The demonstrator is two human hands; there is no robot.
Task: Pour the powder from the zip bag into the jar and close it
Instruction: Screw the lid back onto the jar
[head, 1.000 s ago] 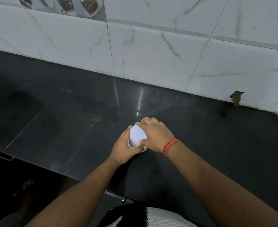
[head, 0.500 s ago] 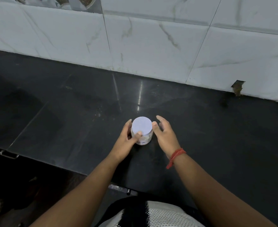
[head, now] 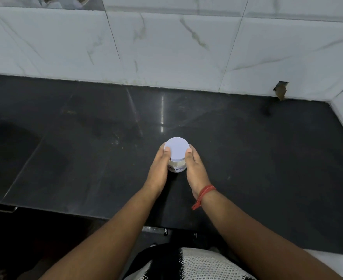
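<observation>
A small clear jar with pale powder inside stands upright on the black counter, its white round lid sitting on top. My left hand cups the jar's left side, thumb tip against the lid's edge. My right hand, with a red thread at the wrist, cups the right side, its thumb on the lid's other edge. No zip bag is in view.
White marble wall tiles rise behind the counter, with a chipped hole at the right. The wall turns a corner at the far right. A few pale specks lie on the counter left of the jar. A drawer handle sits below the front edge.
My right hand came off the top of the lid and moved to the jar's right side. Both hands now hold the jar from the sides, and the jar sits slightly farther from me.
</observation>
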